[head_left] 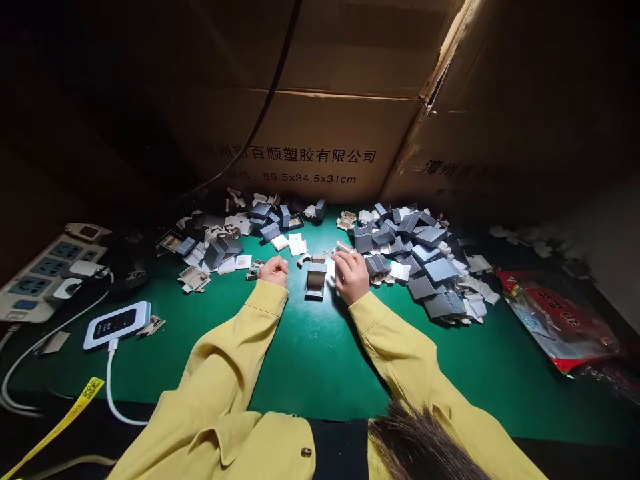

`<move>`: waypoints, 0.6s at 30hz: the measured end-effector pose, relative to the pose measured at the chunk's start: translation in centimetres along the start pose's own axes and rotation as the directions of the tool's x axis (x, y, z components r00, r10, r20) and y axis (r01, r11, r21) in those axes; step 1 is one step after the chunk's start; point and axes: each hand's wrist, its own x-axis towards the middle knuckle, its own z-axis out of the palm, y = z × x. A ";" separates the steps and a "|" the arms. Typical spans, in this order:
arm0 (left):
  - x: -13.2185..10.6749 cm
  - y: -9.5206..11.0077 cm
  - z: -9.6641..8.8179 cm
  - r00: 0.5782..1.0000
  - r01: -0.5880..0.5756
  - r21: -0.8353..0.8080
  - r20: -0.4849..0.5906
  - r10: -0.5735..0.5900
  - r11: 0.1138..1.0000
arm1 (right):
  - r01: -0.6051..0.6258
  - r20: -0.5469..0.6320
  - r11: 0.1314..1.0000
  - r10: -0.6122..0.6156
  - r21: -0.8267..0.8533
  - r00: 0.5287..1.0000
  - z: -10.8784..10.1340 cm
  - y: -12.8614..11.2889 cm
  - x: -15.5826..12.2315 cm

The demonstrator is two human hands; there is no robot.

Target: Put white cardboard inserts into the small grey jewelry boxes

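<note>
Between my two hands a small dark box (315, 287) stands on the green table, its lid raised and a pale inside showing. My left hand (275, 271) rests just left of it, fingers curled into a fist with nothing visible in them. To the box's right, my right hand (351, 275) has its fingers bent and drawn together near some small white scraps. Whatever it may pinch is too small to make out. Folded pale card pieces (319, 259) lie right behind the box.
Heaps of dark small boxes (440, 270) and white paper scraps lie at right, with another pile (223, 250) at left. A red-trimmed plastic bag (560, 320) is far right. A white device (117, 325) with a cable and a power strip (47, 273) sit left. Cardboard cartons (310, 133) stand behind.
</note>
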 end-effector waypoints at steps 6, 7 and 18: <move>0.8 0.2 -0.8 0.989 -0.119 -0.023 -0.089 0.116 0.993 | -0.190 0.243 0.913 0.105 0.361 0.964 1.5 -2.3 -0.5; 0.9 0.2 -1.0 0.989 -0.113 -0.034 -0.099 0.109 0.993 | -0.197 0.272 0.902 0.094 0.383 0.958 1.9 -2.7 -0.4; 1.0 -0.2 -1.6 0.994 -0.052 -0.341 -0.110 0.015 0.939 | -0.373 0.307 0.896 0.294 0.240 0.905 3.0 -3.3 4.5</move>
